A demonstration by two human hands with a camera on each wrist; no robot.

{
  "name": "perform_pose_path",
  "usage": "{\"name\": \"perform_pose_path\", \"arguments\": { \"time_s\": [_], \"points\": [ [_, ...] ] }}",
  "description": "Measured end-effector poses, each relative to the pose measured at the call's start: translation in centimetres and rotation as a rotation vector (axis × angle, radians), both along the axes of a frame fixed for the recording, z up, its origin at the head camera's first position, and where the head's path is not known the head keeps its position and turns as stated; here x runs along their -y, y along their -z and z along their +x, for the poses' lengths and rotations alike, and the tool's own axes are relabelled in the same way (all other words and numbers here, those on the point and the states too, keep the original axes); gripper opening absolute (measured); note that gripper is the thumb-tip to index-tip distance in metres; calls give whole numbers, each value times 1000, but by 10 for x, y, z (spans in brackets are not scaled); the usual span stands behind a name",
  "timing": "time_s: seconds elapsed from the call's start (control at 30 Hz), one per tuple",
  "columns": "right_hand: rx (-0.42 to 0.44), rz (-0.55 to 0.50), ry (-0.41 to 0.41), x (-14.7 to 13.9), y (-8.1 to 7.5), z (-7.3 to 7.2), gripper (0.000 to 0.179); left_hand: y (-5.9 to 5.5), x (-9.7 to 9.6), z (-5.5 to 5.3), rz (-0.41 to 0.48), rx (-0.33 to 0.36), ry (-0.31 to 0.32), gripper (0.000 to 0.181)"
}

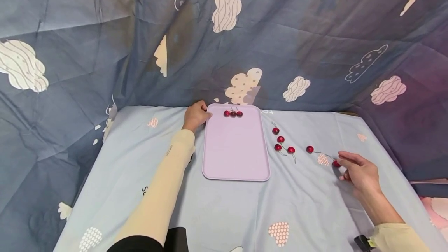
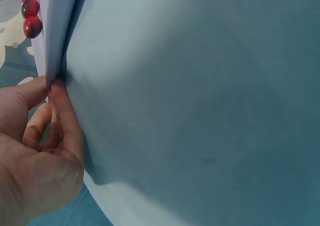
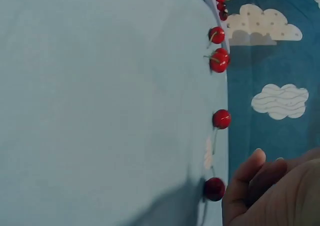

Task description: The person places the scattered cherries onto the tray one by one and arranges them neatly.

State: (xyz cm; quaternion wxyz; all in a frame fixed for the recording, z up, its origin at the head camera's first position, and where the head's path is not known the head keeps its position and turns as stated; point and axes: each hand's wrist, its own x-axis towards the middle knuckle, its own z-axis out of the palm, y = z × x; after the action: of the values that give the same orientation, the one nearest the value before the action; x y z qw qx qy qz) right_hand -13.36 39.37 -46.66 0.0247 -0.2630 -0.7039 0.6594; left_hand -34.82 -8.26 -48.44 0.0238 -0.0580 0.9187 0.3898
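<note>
My left hand pinches the upper left edge of a lilac tray, thumb on the rim and fingers outside and under it, as the left wrist view shows. Near the tray's far edge, three dark red cherries sit in a row with stems up. Over at the right, my right hand hovers with loosely bent fingers right beside a cherry on the cloth. In the right wrist view that cherry lies just left of the fingers, with nothing held between them.
Between tray and right hand lie several loose cherries, among them one alone and one near the tray's upper right corner. A pale blue cloth covers the table. Behind it hangs a dark blue curtain with cloud prints.
</note>
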Motion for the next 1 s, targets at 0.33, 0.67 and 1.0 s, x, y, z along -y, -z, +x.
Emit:
{"name": "perform_pose_path", "arguments": {
  "time_s": [0.33, 0.67, 1.0],
  "points": [
    [101, 54, -21, 0, 14, 1, 23, 0, 1, -2, 5, 10, -7, 21],
    [118, 18, -41, 0, 21, 2, 20, 0, 3, -2, 5, -19, 10, 20],
    [17, 30, -86, 18, 9, -5, 27, 4, 2, -4, -4, 0, 9, 21]
  ]
}}
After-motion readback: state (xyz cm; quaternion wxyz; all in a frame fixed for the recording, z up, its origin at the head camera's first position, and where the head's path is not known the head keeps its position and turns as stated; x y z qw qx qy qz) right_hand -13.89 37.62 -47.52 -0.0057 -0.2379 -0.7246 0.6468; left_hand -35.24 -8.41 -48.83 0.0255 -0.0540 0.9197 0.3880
